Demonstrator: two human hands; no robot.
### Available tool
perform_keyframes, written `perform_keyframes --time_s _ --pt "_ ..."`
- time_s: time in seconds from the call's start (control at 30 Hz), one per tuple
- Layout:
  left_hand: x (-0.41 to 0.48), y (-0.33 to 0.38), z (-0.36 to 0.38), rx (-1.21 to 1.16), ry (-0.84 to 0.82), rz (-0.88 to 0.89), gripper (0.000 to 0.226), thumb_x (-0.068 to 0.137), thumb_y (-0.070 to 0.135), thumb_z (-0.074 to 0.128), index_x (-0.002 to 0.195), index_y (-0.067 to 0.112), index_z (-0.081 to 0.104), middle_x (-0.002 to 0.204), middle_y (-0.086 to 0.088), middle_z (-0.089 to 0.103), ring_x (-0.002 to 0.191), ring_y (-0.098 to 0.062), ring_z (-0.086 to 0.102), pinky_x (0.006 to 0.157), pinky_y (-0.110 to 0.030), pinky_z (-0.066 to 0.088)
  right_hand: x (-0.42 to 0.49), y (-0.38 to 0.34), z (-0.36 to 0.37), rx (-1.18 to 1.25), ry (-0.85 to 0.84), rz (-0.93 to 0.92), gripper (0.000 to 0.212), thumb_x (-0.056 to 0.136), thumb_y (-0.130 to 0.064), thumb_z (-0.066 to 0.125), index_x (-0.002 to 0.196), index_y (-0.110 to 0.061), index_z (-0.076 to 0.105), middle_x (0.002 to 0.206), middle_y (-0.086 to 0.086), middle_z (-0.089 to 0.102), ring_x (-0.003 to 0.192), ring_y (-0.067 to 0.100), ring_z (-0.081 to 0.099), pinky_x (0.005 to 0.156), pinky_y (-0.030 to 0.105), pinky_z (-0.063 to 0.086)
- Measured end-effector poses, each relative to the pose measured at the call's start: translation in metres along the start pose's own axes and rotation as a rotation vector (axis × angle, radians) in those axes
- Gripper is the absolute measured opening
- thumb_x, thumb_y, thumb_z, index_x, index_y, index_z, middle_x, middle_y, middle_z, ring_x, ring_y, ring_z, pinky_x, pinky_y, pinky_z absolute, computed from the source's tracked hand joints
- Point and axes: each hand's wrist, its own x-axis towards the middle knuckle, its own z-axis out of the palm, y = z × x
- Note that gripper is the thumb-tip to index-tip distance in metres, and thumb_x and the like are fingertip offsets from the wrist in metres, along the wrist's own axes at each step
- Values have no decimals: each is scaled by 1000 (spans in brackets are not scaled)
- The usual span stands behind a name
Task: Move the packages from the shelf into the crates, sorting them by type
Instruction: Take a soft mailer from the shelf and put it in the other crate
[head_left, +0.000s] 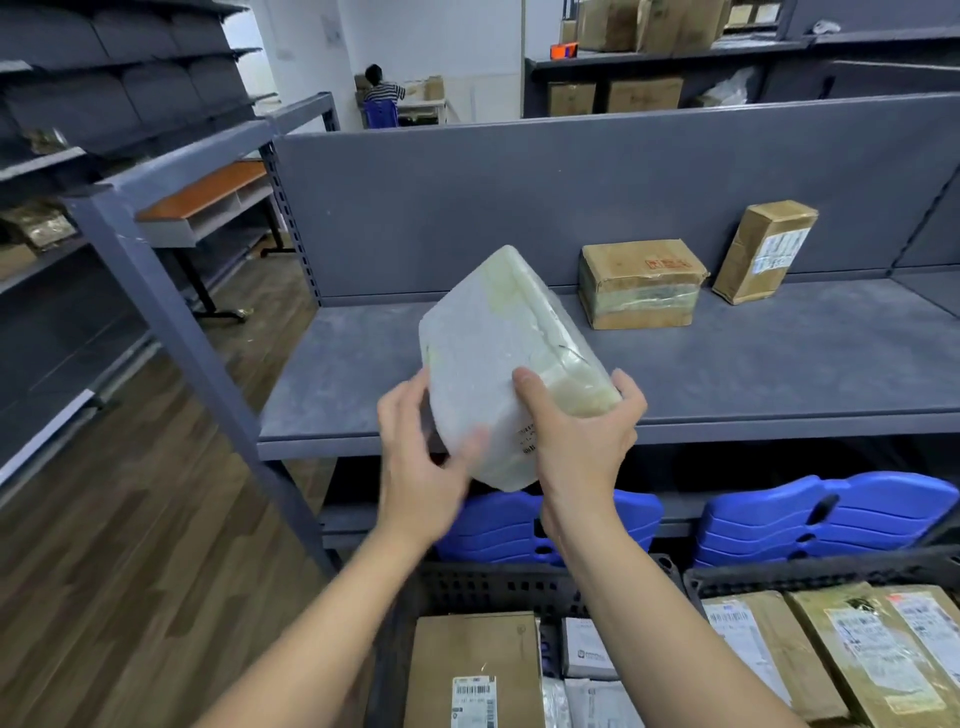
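Note:
A white foam package (498, 353) wrapped in clear tape is tilted in the air over the front edge of the grey shelf (753, 374). My right hand (582, 441) grips its lower right corner, thumb on top. My left hand (421, 457) holds its lower left side, fingers slightly blurred. Two brown cardboard packages stay on the shelf: a squat one (641, 283) and a taller one (763, 252) leaning on the back panel. Below me stand two dark crates: the left crate (498, 587) holds a flat carton and white mailers, the right crate (810, 574) holds brown taped boxes.
Blue plastic seats (826, 519) are stacked under the shelf behind the crates. A grey shelf upright (176, 322) slants at the left, with wooden floor (130, 545) beyond it. Another person (382, 91) sits far back at a desk.

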Motion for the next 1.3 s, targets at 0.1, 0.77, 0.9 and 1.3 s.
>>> perform_keyframes --time_s 0.1,0.77,0.9,1.3 --pt "40 13 -25 -326 -20 -562 53 99 63 54 144 34 49 142 6 52 135 -25 53 102 -56 53 -9 18 -13 -127 -67 -309 111 57 -48 93 148 -29 32 142 -2 31 128 2 42 99 9 40" --pt "82 51 -43 -443 -285 -298 104 63 63 78 147 6 53 138 -16 67 123 -30 65 99 -46 55 -22 97 -43 -401 -174 -1050 99 77 -43 90 144 -18 22 136 51 25 151 43 29 112 51 51" --pt "82 58 -43 -402 -285 -218 100 61 68 83 138 7 60 131 -17 69 115 -28 66 89 -39 57 -24 102 -45 -468 -157 -962 108 78 -51 87 155 -25 16 150 47 18 156 38 24 106 57 53" --pt "6 85 -3 326 120 394 99 65 66 77 137 2 56 159 -30 17 153 -37 22 122 -18 19 -12 95 -35 -400 -369 -240 143 76 -29 92 156 -38 -27 165 2 12 150 19 30 113 25 30"
